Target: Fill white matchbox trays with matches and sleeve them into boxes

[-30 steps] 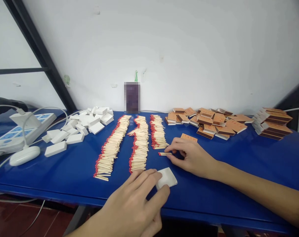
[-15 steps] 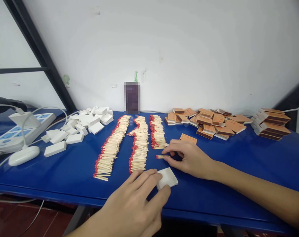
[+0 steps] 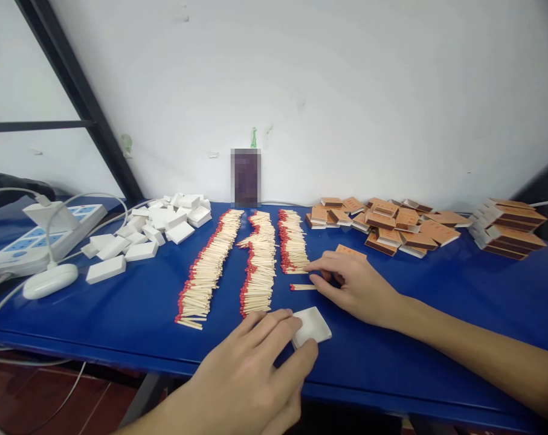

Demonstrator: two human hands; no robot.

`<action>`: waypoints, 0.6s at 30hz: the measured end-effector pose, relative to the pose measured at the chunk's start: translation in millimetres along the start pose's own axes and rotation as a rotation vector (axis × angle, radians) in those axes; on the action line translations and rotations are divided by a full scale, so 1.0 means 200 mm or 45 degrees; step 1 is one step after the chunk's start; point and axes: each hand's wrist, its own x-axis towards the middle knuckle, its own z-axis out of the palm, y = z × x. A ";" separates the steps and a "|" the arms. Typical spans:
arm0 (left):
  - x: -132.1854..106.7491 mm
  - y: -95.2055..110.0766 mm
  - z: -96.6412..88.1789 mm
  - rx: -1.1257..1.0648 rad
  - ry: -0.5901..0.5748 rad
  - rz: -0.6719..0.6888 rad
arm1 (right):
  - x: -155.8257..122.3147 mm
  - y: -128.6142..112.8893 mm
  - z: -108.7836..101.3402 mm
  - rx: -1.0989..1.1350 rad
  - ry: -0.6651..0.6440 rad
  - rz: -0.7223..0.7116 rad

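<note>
My left hand [image 3: 255,368] grips a small white matchbox tray [image 3: 315,324] between thumb and fingers, low over the blue table near its front edge. Across from it, my right hand [image 3: 357,284] has its thumb and index finger apart. The index fingertip reaches the near end of the right-hand row of matches [image 3: 294,241]. Just below lie a few loose red-headed matches [image 3: 301,287], close to the thumb, their far ends partly hidden by it. Two longer rows of matches, a middle row [image 3: 260,272] and a left row [image 3: 206,272], stretch away on the table.
White trays [image 3: 151,226] are heaped at the left, beside a power strip [image 3: 51,238] and a white charger [image 3: 50,281] with cables. Orange matchbox sleeves [image 3: 386,220] lie piled at the back right. More sleeves [image 3: 512,226] stand stacked farther right. One sleeve [image 3: 351,250] lies behind my right hand.
My right hand's index finger has moved from the loose matches to the end of the right-hand row. The left hand still holds the tray. The whole view has shifted slightly.
</note>
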 end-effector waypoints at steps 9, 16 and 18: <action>-0.01 0.00 0.00 -0.017 -0.014 -0.002 | 0.00 0.00 0.00 0.015 -0.032 -0.010; 0.00 0.00 0.00 -0.010 -0.014 -0.011 | -0.01 -0.01 -0.01 -0.047 -0.077 -0.053; 0.00 0.00 0.00 -0.003 -0.012 -0.018 | -0.01 -0.01 -0.01 -0.055 -0.081 -0.064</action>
